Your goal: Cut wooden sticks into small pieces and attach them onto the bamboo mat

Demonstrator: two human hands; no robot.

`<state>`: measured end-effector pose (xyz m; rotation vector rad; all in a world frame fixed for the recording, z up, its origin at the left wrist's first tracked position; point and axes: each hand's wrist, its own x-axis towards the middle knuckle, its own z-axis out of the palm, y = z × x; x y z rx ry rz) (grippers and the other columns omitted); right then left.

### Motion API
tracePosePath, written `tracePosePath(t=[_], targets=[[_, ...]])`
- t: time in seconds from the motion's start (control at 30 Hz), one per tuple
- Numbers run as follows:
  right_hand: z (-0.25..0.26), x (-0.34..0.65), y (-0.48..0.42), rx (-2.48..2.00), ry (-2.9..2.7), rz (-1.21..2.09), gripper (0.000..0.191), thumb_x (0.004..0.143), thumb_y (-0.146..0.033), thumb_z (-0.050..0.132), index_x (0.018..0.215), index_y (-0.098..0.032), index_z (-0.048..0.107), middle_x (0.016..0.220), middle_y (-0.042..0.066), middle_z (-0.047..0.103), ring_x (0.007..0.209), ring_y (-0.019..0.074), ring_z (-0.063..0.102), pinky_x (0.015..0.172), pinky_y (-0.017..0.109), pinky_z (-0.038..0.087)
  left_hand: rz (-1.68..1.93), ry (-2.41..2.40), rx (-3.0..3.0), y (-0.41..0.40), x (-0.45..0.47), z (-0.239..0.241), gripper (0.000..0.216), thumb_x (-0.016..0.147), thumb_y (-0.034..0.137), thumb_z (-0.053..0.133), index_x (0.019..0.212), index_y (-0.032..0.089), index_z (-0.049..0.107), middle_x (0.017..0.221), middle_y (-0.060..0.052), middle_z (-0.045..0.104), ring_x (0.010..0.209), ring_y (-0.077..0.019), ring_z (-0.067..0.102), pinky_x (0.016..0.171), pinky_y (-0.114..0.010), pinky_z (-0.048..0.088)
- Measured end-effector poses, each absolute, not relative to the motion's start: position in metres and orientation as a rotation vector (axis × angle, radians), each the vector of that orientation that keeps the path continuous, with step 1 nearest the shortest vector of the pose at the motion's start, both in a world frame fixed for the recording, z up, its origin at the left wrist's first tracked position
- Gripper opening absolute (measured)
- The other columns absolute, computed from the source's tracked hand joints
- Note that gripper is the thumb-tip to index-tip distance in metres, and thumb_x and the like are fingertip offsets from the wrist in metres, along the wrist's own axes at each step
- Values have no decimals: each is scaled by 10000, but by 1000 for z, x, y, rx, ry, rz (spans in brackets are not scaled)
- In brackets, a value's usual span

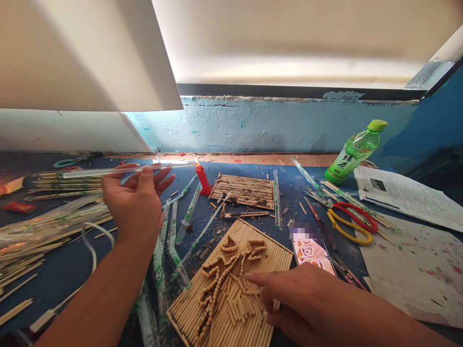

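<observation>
My left hand (135, 200) is closed on a long translucent glue stick (97, 170), with its far tip at the flame of a lit red candle (203, 180). My right hand (300, 299) holds nothing I can see; its index finger stretches over a panel of wooden sticks (191, 308), while the other fingers are bent. On that panel, rows of small round wooden pieces (216, 289) form a raised, branching pattern. Short cut stick pieces (240, 306) lie loose beside the right fingertips. At the panel's right edge, partly behind my right hand, a lit phone (313, 253) shows a similar pattern.
A smaller stick panel (246, 190) with dark marks lies behind. Red-and-yellow-handled scissors (350, 221), a green tea bottle (356, 152) and papers (408, 197) are at right. Plastic wrappers (159, 270), bundled sticks (68, 185) and a white cable (90, 248) spread over the left.
</observation>
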<state>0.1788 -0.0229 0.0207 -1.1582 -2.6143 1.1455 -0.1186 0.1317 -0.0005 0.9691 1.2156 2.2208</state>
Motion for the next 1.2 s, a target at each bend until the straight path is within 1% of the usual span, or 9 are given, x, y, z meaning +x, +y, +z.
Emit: tracePosePath(t=[0.07,0.2,0.27,0.33,0.43,0.53,0.63,0.8,1.2], targets=[[19,182,-24,-1163,-2562,1105,97,983,-183,619,1041,-245,667,1103,15,777,988,209,738,803,274,473,2224,1212,966,132,-118,0,323,842,56,689,1032,225,491,783,10,738,659,-193,786,609,-312,670],[14,186,-25,-1152,-2543,1036,79,1010,-216,589,1067,-251,631,971,1,745,873,189,697,741,283,457,2225,1204,960,132,-118,0,325,839,36,673,1041,219,495,772,7,738,650,-198,785,598,-307,665],[14,186,-25,-1134,-2540,1005,47,1009,-205,588,991,-248,599,950,-8,719,826,167,661,712,274,441,2229,1200,956,132,-118,0,332,839,24,661,1043,221,489,771,9,739,646,-196,784,600,-309,666],[13,186,-25,-1131,-2526,975,97,1004,-195,591,926,-246,565,919,-18,690,783,151,622,681,268,424,2233,1197,955,132,-118,0,331,840,17,652,1043,221,489,775,7,743,646,-195,784,604,-314,669],[9,189,-25,-1159,-2419,941,88,1005,-198,594,942,-255,570,881,-27,656,747,145,587,683,273,427,2235,1192,954,132,-119,0,323,840,6,645,1040,216,501,779,0,747,647,-195,784,601,-314,670],[3,195,-21,-1253,-2113,957,32,1016,-279,619,989,-266,606,793,-33,599,664,139,541,619,266,431,2237,1192,940,132,-120,0,320,841,-15,625,1024,219,507,781,4,745,641,-194,782,584,-311,669],[-1,200,-12,-1322,-1672,990,118,1003,-377,665,985,-265,634,734,-35,567,619,136,508,548,252,418,2239,1199,919,132,-120,-1,319,844,-34,597,1014,221,507,781,17,726,647,-199,788,577,-312,673],[-1,208,8,-1217,-1173,1066,167,932,-372,771,958,-251,659,661,-60,533,519,89,399,440,207,312,2234,1199,914,132,-119,0,323,840,-38,601,1008,223,510,791,14,714,673,-210,798,602,-317,679],[-4,210,12,-1166,-1102,1110,185,900,-359,810,970,-250,678,652,-61,524,533,96,379,443,218,292,2223,1232,912,132,-120,0,310,854,-25,583,1024,223,509,781,38,696,667,-183,790,614,-309,678]])
